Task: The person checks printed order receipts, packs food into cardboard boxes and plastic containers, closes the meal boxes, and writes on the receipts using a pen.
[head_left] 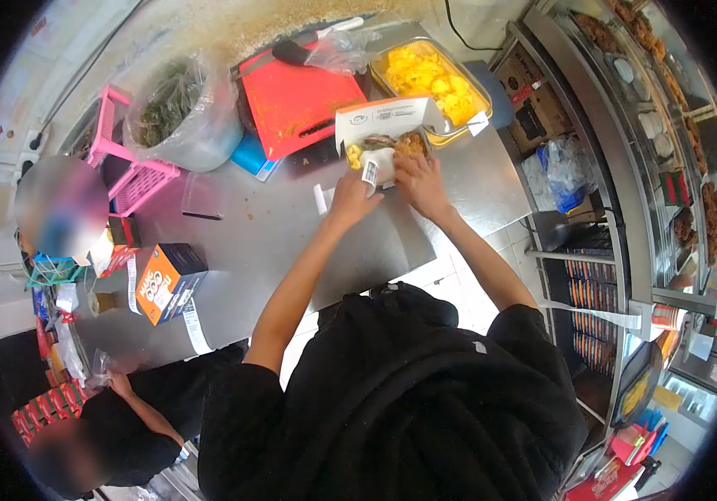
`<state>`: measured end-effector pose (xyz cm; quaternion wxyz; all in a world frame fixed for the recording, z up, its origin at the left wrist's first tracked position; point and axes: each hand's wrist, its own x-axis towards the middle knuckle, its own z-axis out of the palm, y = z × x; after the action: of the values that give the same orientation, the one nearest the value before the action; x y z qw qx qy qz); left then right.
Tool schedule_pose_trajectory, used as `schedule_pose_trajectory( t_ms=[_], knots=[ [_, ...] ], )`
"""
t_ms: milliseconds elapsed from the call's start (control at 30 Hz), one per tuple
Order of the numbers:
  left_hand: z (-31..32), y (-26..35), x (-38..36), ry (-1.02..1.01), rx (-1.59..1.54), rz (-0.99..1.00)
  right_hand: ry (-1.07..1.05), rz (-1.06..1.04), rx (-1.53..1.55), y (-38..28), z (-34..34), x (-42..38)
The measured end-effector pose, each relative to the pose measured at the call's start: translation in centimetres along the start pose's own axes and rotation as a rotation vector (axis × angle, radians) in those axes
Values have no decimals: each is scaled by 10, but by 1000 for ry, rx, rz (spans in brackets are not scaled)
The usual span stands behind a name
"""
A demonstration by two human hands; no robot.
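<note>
White printed cardboard edged with orange is seen in the raised lid of the takeaway box (385, 116), which is set near the far edge of the stainless-steel table (283, 250), between the red cutting board (308, 104) and the metal tray (489, 107) heaped with yellow food (425, 75). Inside the box, a browned fried piece (411, 144) is seen at the right, and yellow morsels (353, 156) at the left. Both hands are brought to its near side. The left hand (353, 197) is partly curled beside a small printed label (370, 172) — whether it is pinched cannot be told. The right hand (421, 179) is bent over the browned piece, fingers slightly parted; whether anything is gripped is hidden.

Farther left, a clear plastic bag (221, 134) is filled with green leaves (166, 108), and a pink plastic basket (143, 185) is placed beside it. An orange-and-black carton (158, 288) is stood nearer the table's left end — a paper strip (196, 327) is laid close by. At lower left, a co-worker's hand (118, 382) is held near a clear plastic wrapper (100, 364).
</note>
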<state>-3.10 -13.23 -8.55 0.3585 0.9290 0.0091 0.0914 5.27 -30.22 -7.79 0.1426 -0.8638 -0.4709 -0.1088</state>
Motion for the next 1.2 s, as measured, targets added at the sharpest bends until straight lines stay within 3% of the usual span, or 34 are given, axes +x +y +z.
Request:
schedule_pose_trajectory(
  t_ms=[200, 300, 400, 500, 567, 600, 700, 767, 800, 867, 900, 1000, 1067, 1100, 1200],
  knots=[
    [36, -6, 9, 215, 186, 125, 117, -117, 71, 10, 11, -4],
    [32, -6, 4, 231, 156, 137, 17, -127, -31, 16, 6, -10],
    [31, -10, -2, 210, 158, 96, -7, 149, 112, 20, 19, -17],
    [20, -6, -27, 212, 165, 42, -88, 76, 53, 20, 12, -31],
    [8, 0, -49, 258, 129, 51, 57, 116, 120, 0, -28, -37],
    [1, 5, -56, 394, 123, 35, 133, 129, 151, -4, -41, -35],
    [-25, 17, -63, 722, 1, -81, 502, 438, 238, 4, -34, -22],
    [-44, 12, -46, 838, -228, -230, 409, 467, 383, 15, -25, -7],
    [-50, 7, -43, 685, -232, -235, 365, 475, 453, 19, -23, -2],
    [-63, -2, -40, 384, -232, -241, 432, 483, 309, 10, -36, 4],
    [-65, -4, -40, 339, -113, -174, 465, 487, 238, 3, -39, 6],
    [-68, 2, -52, 283, 188, -16, 84, 526, 692, -27, -26, -8],
    [-63, -2, -62, 114, 182, -158, 118, 245, 462, -67, -35, -15],
    [-60, -7, -65, 32, 180, -229, 156, 221, 438, -74, -29, -17],
    [-42, -29, -70, 33, -52, -156, 179, 161, 391, -79, 6, -26]
  ],
)
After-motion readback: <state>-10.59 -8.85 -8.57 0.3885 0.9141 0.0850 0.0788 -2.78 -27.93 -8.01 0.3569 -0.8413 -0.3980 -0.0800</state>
